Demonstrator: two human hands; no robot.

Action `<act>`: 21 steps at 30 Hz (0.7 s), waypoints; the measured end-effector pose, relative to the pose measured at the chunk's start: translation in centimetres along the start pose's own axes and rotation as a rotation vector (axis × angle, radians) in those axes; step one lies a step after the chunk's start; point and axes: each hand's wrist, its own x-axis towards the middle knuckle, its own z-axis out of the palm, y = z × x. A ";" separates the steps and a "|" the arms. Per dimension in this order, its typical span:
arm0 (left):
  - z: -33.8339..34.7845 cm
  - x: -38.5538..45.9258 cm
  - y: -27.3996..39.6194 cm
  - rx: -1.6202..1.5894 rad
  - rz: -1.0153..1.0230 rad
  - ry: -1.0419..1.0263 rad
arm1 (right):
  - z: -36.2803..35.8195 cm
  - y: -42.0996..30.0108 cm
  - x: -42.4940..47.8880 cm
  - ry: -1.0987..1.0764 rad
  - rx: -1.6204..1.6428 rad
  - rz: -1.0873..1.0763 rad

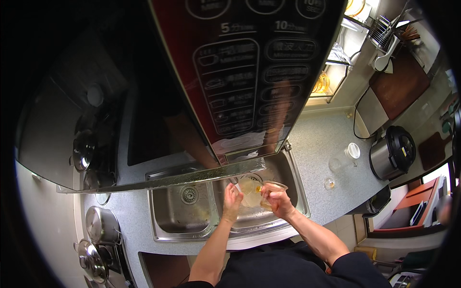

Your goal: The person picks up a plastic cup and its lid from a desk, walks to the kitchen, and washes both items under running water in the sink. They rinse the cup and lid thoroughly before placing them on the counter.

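My right hand grips a clear cup with a yellowish tint, tilted over the right basin of a steel double sink. My left hand is raised beside the faucet spout, fingers loosely spread, with nothing seen in it. A round clear thing lies in the basin between my hands, near the drain; what it is I cannot tell. Most of the faucet is hidden behind the microwave's lower edge.
A microwave oven overhangs the sink close to my head. On the right counter lie a clear pitcher with a white lid and a small glass, near an electric pressure cooker. Steel pots stand on the left.
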 end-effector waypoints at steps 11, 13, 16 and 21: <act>4.5 -2.9 2.6 -0.975 -0.416 -0.100 | 0.8 -0.2 -1.6 0.004 0.386 0.129; 4.6 -3.0 2.9 -0.924 -0.415 -0.053 | 0.8 -0.3 -1.6 0.029 0.416 0.118; 5.5 -2.7 2.4 -0.856 -0.399 0.053 | -0.4 0.2 -0.9 -0.011 0.437 0.102; 6.2 -1.9 3.4 -0.957 -0.368 -0.047 | -0.4 1.0 -1.3 -0.040 0.477 0.141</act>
